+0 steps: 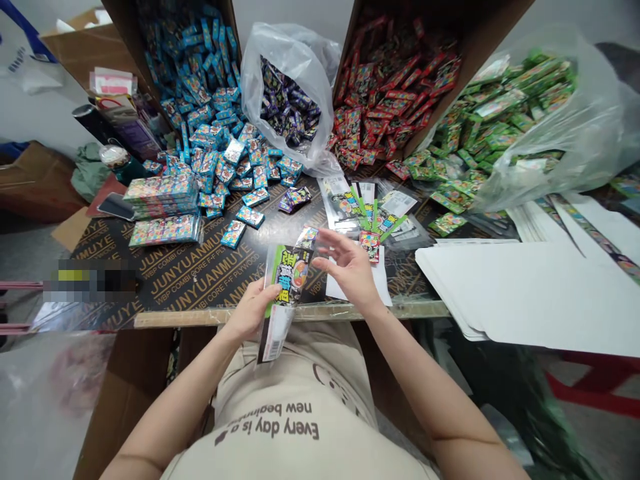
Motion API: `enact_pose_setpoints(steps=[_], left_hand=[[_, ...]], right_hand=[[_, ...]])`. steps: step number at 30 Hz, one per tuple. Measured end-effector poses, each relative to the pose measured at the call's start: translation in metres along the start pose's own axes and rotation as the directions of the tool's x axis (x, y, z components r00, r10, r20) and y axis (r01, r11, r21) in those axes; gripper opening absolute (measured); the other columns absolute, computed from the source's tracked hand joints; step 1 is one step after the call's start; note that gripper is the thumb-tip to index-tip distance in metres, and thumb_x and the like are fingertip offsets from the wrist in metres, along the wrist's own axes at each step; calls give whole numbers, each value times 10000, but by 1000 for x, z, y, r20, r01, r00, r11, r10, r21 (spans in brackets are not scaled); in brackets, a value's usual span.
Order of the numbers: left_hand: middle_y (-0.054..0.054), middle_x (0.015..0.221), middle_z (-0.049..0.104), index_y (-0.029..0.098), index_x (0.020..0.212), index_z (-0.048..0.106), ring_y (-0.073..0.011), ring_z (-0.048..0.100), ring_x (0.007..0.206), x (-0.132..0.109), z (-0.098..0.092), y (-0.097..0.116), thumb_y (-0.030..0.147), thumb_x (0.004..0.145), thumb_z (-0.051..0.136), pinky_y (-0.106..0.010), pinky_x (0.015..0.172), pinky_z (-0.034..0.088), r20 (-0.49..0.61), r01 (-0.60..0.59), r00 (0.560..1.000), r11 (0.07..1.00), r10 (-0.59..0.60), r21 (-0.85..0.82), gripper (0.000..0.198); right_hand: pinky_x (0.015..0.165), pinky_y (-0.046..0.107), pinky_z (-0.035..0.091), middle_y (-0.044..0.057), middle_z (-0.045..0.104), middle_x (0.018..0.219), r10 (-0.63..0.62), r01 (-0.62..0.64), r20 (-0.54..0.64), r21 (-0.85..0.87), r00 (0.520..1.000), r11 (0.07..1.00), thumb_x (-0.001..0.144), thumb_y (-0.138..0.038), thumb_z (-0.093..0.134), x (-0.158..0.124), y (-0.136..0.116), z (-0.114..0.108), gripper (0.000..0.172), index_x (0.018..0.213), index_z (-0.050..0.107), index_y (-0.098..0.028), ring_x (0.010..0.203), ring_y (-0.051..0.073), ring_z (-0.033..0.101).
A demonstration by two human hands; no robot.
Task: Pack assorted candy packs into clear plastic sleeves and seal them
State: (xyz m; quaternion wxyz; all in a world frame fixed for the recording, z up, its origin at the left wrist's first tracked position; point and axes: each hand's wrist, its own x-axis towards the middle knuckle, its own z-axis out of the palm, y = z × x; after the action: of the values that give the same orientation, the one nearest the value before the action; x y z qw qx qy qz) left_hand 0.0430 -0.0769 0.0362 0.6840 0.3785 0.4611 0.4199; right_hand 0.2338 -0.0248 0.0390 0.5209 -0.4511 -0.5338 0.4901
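Note:
My left hand [254, 308] is closed around a clear-edged packaging bag [283, 280] with a black and green printed front and large Chinese lettering. The bag tilts over the table's front edge, its barcode end toward me. At its upper end shows a small candy packet [307, 237], partly within the bag's mouth. My right hand [347, 267] is beside that mouth, thumb and fingers apart, with nothing visible between them. Just right of it lies a red candy packet [370, 245] on a white sheet. More printed bags [375, 210] lie fanned out behind.
Blue packets [215, 147] spill from a carton at back left. Purple packets [290, 110] fill a plastic bag, red ones [385, 107] a carton, green ones [505, 113] another bag. Stacked packs [163, 200] stand left; white card sheets [530, 287] overhang at right.

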Motion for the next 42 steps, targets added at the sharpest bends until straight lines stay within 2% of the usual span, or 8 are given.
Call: enact_pose_setpoints(steps=[5, 12, 20, 28, 34, 37, 40, 42], left_hand=[[-51, 848, 700, 129, 948, 705, -172, 584, 759, 2, -6, 4, 467, 845, 605, -270, 739, 442, 74, -111, 992, 975, 99, 192, 367], [5, 607, 548, 137, 623, 595, -113, 457, 597, 2, -7, 20, 476, 839, 616, -234, 586, 362, 49, -196, 980, 876, 195, 441, 403], [21, 547, 503, 150, 541, 505, -81, 392, 520, 15, -9, 7, 543, 781, 660, -224, 522, 331, -43, -123, 990, 966, 136, 229, 486], [-24, 728, 651, 139, 804, 700, -112, 536, 621, 5, -3, 8, 449, 732, 742, -215, 567, 406, 72, -34, 997, 991, 25, 131, 322], [-12, 647, 638, 133, 796, 719, -97, 516, 554, 2, -2, 12, 427, 683, 782, -193, 504, 379, 11, -24, 1000, 990, 23, 136, 321], [11, 625, 617, 145, 849, 727, -92, 509, 551, 7, -9, 15, 417, 700, 773, -192, 511, 383, -11, -80, 997, 982, 83, 170, 313], [1, 713, 656, 158, 910, 721, -114, 564, 629, 12, -17, 18, 409, 723, 758, -205, 571, 436, -28, -131, 990, 973, 139, 188, 315], [-6, 760, 672, 158, 899, 711, -126, 590, 676, 16, -21, 18, 410, 729, 754, -217, 618, 466, -40, -146, 987, 969, 157, 199, 306]], right_hand=[[779, 313, 539, 13, 690, 811, 251, -323, 313, 202, 916, 925, 668, -471, 790, -10, 6, 17, 362, 858, 656, -194, 766, 154, 644], [699, 274, 535, -3, 688, 771, 206, -250, 218, 198, 954, 948, 613, -402, 833, -3, -16, 23, 342, 799, 638, -190, 697, 134, 629], [510, 232, 478, -14, 660, 652, 258, -271, 112, 120, 960, 955, 699, -483, 760, -4, -18, 23, 341, 833, 668, -184, 538, 109, 564], [537, 259, 489, -6, 643, 650, 202, -193, -74, 119, 977, 974, 699, -561, 736, -3, -9, 19, 385, 733, 601, -201, 562, 131, 566], [558, 253, 477, 4, 638, 693, 115, -114, -109, 13, 987, 993, 776, -581, 654, -1, -12, 20, 388, 732, 595, -200, 629, 143, 581], [588, 261, 495, 14, 666, 749, 132, -132, 19, 2, 991, 991, 778, -582, 648, -1, -10, 19, 373, 805, 622, -211, 678, 158, 610], [686, 306, 548, 19, 714, 877, 241, -269, 287, 60, 927, 961, 643, -453, 802, -8, 0, 21, 427, 971, 645, -230, 775, 191, 662], [706, 327, 556, 26, 725, 890, 287, -316, 341, 32, 895, 948, 612, -362, 822, -13, 9, 22, 420, 967, 658, -208, 780, 199, 670]])
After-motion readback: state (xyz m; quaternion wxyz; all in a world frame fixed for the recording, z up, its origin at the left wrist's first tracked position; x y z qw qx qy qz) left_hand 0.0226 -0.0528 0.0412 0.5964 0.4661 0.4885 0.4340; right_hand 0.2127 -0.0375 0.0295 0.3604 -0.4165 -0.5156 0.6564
